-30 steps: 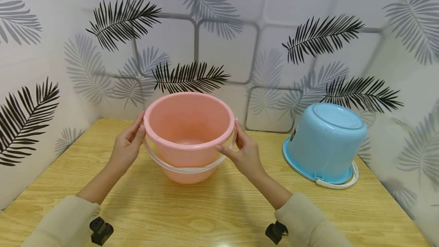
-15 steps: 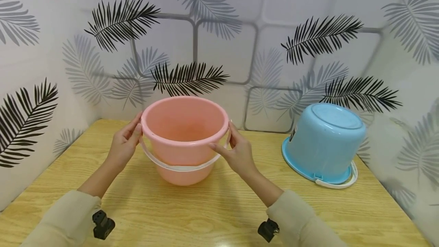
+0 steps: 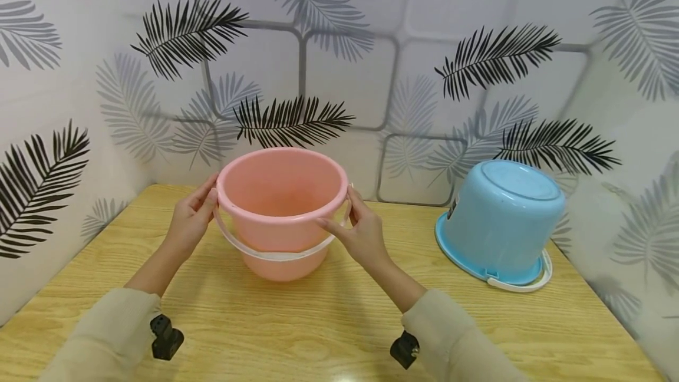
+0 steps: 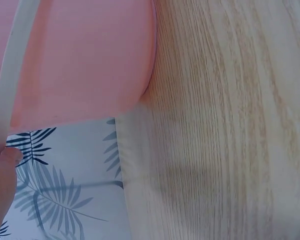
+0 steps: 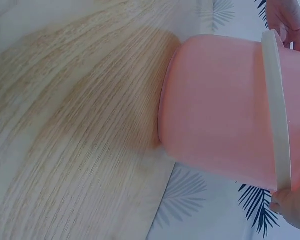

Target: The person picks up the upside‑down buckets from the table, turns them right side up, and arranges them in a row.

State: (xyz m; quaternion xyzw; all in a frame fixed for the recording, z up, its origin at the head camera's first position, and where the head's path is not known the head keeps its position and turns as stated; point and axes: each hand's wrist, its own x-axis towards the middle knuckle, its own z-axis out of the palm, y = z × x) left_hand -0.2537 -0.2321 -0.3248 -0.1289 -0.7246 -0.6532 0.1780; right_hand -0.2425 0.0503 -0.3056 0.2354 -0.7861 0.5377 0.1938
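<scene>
A pink bucket stands upright on the wooden table, its mouth facing up. Its white handle hangs down across the front. My left hand grips the rim at the left side, the thumb near the handle's end. On the opposite side, my right hand holds the rim, with the thumb on the front and the other fingers partly hidden behind. In the right wrist view, the base of the bucket is right at the tabletop, and both hands show near the handle's ends.
An upside-down light blue bucket rests at the table's right side, its white handle lying toward the front. Behind the wooden table rises a wall with a leaf pattern. A small black device is on each sleeve.
Both hands and the pink bucket have shifted a little to the left. Less of the bucket's inside bottom shows than a second ago. The blue bucket has stayed put.
</scene>
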